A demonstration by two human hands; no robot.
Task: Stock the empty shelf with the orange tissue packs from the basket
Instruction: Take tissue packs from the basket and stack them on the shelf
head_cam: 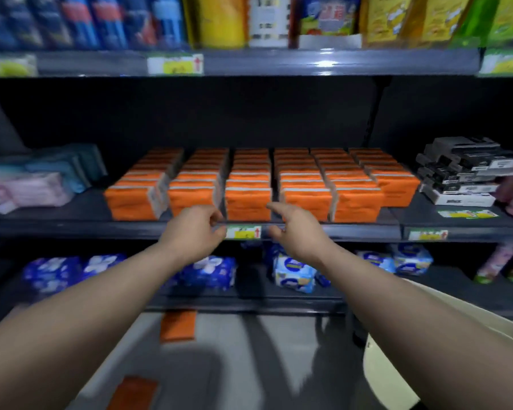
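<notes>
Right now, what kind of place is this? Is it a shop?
Probably a shop. Price tags hang on the shelf edges, rows of orange tissue packs fill the middle shelf, and blue packaged goods sit on the shelf below.

Both bare forearms outstretched, left hand (pixel 193 232) and right hand (pixel 296 232) loosely curled, holding nothing

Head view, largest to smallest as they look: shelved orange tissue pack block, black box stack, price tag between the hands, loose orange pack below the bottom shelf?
1. orange tissue pack block
2. black box stack
3. loose orange pack, though nearer the camera
4. price tag
</notes>
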